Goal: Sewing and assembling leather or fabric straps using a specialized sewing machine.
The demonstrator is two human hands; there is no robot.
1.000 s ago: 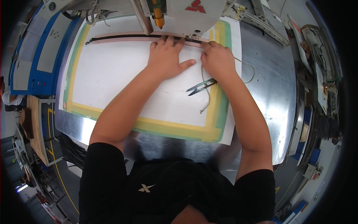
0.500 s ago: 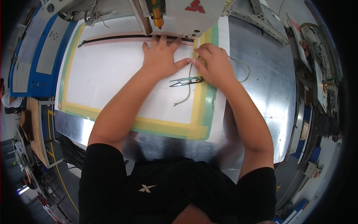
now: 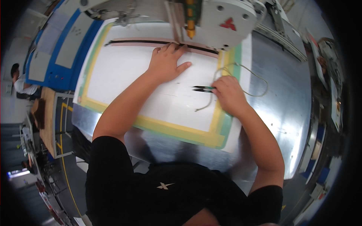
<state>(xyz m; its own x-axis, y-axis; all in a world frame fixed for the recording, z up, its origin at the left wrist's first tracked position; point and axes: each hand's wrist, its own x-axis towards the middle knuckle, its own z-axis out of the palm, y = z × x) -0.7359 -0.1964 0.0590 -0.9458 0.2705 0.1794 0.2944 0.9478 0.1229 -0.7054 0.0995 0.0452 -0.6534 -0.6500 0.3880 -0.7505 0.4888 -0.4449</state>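
Grip of right hand [image 3: 229, 94] holds slim dark metal snips [image 3: 203, 89], left hand [image 3: 164, 66] lies splayed against long pink-edged black strip [image 3: 139, 41].

The head view looks steeply down and forward from the wearer's head, upright, with the black shirt [image 3: 151, 203] nearest the lens along the lower edge. Farther out, near the middle, lie the left hand [image 3: 166, 64] and right hand [image 3: 230, 95] above a tape-bordered white sheet [image 3: 132, 79]; a white machine head [image 3: 215, 34] closes the top. The wide fisheye bows the metal table [image 3: 279, 83] and takes in grey floor [image 3: 75, 171] beside it; clutter [image 3: 333, 86] at the far right is perhaps shelving, too warped to tell.
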